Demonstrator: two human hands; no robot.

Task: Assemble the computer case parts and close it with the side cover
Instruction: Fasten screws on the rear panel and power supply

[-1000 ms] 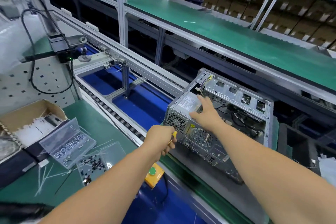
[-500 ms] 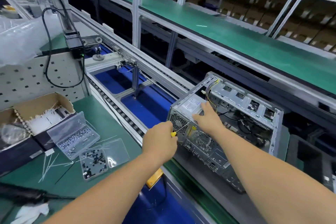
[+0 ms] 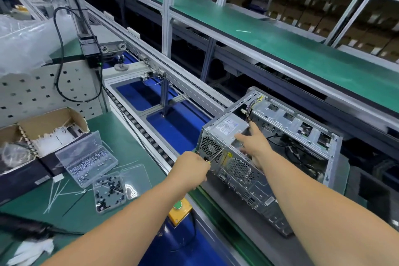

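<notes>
Computer case (image 3: 272, 157): lies on its side on the grey conveyor pallet (image 3: 248, 229), ahead and to the right of the person, open side up, no side cover on it
Long axis: runs from the near-left rear panel away to the far right, roughly along the line
Power supply (image 3: 228, 126): sits in the near-left upper corner of the case, its label facing up, coloured wires (image 3: 253, 103) rising from its far end
Left hand (image 3: 191, 167): fingers curled round a screwdriver (image 3: 213, 156) with a yellow handle, the thin shaft angled up and right to the perforated rear panel beside the fan grille
Right hand (image 3: 252, 142): fingers spread and fairly straight, pressing on the power supply's top and inner edge, steadying it
Hands: near each other, one each side of the rear corner
Deciding relation: the screw point lies on the near-left face, closer to the left hand; my guess is the tool must line up square to that panel while the right hand holds the unit flush
Screws: clear boxes (image 3: 90, 161) on the green counter (image 3: 121, 136), left of the case
Risk: the tip may slip off the screw
</notes>
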